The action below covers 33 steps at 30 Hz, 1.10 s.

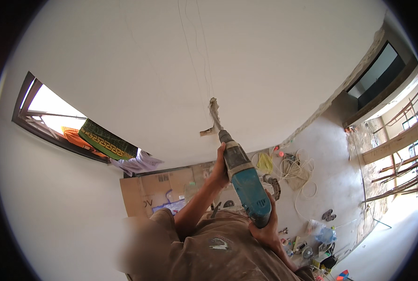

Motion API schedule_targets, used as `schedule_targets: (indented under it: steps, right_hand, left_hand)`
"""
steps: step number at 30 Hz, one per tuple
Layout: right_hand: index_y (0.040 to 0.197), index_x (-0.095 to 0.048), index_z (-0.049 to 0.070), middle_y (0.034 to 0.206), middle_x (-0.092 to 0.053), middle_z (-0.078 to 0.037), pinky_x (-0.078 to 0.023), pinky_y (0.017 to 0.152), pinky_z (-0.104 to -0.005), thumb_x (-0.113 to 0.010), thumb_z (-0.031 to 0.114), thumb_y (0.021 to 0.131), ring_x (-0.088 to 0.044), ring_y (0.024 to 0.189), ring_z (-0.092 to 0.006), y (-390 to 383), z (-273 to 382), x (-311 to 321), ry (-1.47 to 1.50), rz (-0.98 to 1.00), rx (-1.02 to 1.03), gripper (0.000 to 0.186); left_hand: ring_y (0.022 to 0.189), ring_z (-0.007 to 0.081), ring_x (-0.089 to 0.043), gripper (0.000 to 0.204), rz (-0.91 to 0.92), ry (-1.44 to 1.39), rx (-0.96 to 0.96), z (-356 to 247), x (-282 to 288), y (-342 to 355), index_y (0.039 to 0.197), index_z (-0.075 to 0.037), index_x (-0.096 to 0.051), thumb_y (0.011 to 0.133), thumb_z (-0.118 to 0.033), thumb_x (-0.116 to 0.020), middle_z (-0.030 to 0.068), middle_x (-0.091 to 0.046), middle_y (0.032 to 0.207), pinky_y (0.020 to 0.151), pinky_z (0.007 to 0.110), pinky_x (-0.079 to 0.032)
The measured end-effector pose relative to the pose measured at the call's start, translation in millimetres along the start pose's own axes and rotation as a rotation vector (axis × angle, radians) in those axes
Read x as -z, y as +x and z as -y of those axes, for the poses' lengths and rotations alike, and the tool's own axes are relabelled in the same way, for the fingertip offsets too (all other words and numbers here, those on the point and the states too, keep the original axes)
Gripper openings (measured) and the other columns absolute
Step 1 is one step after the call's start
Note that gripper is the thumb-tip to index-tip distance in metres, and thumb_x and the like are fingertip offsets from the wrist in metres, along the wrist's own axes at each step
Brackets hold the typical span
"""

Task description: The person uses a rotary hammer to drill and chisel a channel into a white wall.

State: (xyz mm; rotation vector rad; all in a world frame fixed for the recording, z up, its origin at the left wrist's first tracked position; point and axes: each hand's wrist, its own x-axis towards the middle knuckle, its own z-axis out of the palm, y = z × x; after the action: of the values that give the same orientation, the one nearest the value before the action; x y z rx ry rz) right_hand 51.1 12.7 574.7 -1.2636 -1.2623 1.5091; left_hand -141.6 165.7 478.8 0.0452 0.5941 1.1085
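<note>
A teal and dark grey rotary hammer [249, 187] points up and away from me at a white wall [124, 84]. My left hand [220, 169] is closed at its dusty front part, just behind the chuck. Round the rear end of the tool, my right hand [266, 228] is closed at the handle; some of its fingers are hidden behind the body. The chuck [225, 136] lies in front of the lower end of a rough groove [213, 110] chipped in the wall. Beside it is a small rectangular cut-out [207, 132]. Whether the bit touches the wall, I cannot tell.
Thin lines [200, 51] run up the wall above the groove. Cloths [106, 140] hang at a window on the left. Below lie flattened cardboard [159, 187], a loose pale cable [307, 180], a plastic bottle [326, 235] and scattered tools. Wooden poles [396, 175] stand at the right.
</note>
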Motion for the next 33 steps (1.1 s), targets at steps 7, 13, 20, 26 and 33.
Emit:
schedule_targets:
  steps: [7,13,20,26,33]
  right_hand:
    - [0.15,-0.019,0.002,0.129,-0.054,-0.022,-0.042,0.102,-0.0394,-0.066,0.004,0.068,-0.055,0.12,-0.0291,8.8,-10.2,-10.6,-0.139,-0.04,0.086,0.095]
    - [0.15,-0.019,0.001,0.133,-0.051,-0.02,-0.041,0.103,-0.0391,-0.067,0.002,0.066,-0.052,0.123,-0.0279,26.3,-10.4,-8.2,-0.036,-0.02,0.069,0.096]
    - [0.15,-0.019,0.0,0.136,-0.046,-0.018,-0.038,0.105,-0.0377,-0.063,0.001,0.066,-0.047,0.127,-0.0247,63.9,-2.1,-0.6,-0.027,-0.051,0.085,0.095]
    - [0.151,-0.018,0.002,0.136,-0.047,-0.019,-0.037,0.105,-0.0371,-0.062,0.001,0.066,-0.047,0.127,-0.0262,92.5,13.9,-2.3,-0.141,0.014,0.124,0.095]
    - [0.151,-0.021,0.005,0.135,-0.05,-0.022,-0.037,0.105,-0.0392,-0.062,0.001,0.066,-0.049,0.128,-0.0288,57.9,31.7,10.3,-0.14,0.04,-0.02,0.094]
  left_hand:
    - [0.1,0.0238,-0.063,0.067,0.012,0.029,0.022,-21.0,-7.2,1.8,0.12,-0.008,-0.053,0.087,-0.066,-0.055,0.01,-0.062,0.107,0.094,0.041,-0.052]
    - [0.097,0.0223,-0.063,0.064,-0.069,0.077,-0.025,-29.6,-19.9,5.8,0.118,-0.009,-0.054,0.09,-0.065,-0.049,0.0091,-0.062,0.104,0.091,0.04,-0.052]
    - [0.103,0.024,-0.062,0.069,-0.091,0.122,-0.042,-38.3,-26.2,36.4,0.124,-0.007,-0.05,0.09,-0.066,-0.05,0.0096,-0.061,0.109,0.096,0.04,-0.05]
    - [0.106,0.0249,-0.062,0.073,-0.068,0.048,-0.041,-53.4,-11.7,60.4,0.124,-0.006,-0.051,0.087,-0.069,-0.052,0.0111,-0.062,0.111,0.097,0.041,-0.05]
    - [0.11,0.0263,-0.06,0.074,0.002,-0.062,0.049,-21.7,1.2,38.6,0.127,-0.008,-0.05,0.086,-0.069,-0.054,0.0115,-0.06,0.117,0.101,0.042,-0.048]
